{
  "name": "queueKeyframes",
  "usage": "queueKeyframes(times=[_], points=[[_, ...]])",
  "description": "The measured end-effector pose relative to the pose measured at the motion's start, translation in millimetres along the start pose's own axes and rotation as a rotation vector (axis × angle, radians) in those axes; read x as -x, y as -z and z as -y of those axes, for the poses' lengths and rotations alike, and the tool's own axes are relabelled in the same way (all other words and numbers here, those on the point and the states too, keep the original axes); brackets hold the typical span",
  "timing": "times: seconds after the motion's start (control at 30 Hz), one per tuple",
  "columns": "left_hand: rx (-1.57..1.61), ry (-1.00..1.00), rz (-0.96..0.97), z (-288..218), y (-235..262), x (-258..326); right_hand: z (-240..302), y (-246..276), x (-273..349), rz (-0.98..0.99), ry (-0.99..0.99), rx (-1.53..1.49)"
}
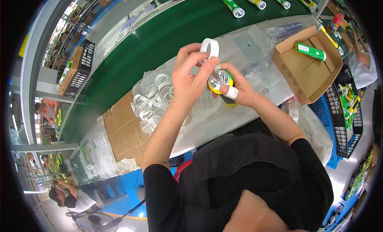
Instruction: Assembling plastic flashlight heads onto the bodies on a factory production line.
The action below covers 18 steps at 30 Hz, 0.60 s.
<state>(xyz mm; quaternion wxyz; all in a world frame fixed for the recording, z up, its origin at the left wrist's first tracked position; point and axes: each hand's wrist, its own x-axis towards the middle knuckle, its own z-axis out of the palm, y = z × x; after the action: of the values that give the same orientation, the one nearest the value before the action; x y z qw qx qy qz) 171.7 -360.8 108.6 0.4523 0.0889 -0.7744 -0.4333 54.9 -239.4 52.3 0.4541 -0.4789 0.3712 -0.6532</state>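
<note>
Between the fingers and thumb of my left hand (191, 70) is a white plastic ring (210, 48), held up on edge. Just right of it and slightly lower, my right hand (241, 86) grips a yellow and green flashlight (220, 81) with its round reflector facing up. The thumb of that hand has a white wrap around it and presses by the lens rim. Most of the flashlight's body is hidden by the fingers and the head. A heap of loose white rings (156, 98) lies on the plastic-covered bench left of my left forearm.
A cardboard box (289, 70) at the right holds a green flashlight (310, 51). Several flashlights (234, 7) lie on the green conveyor belt (159, 44) beyond the bench. Black and blue crates (324, 120) stand at the right. Other people work at both sides.
</note>
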Motion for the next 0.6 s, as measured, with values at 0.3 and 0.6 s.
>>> queueKeyframes(times=[0.3, 0.6], points=[[-0.061, -0.068, -0.012, -13.3, -9.7, -24.3, -3.8, 2.4, -0.9, 0.021, 0.041, 0.034], [-0.057, 0.0, 0.177, -27.2, 15.7, -0.2, -8.1, 7.9, 2.0, 0.024, 0.132, -0.091]])
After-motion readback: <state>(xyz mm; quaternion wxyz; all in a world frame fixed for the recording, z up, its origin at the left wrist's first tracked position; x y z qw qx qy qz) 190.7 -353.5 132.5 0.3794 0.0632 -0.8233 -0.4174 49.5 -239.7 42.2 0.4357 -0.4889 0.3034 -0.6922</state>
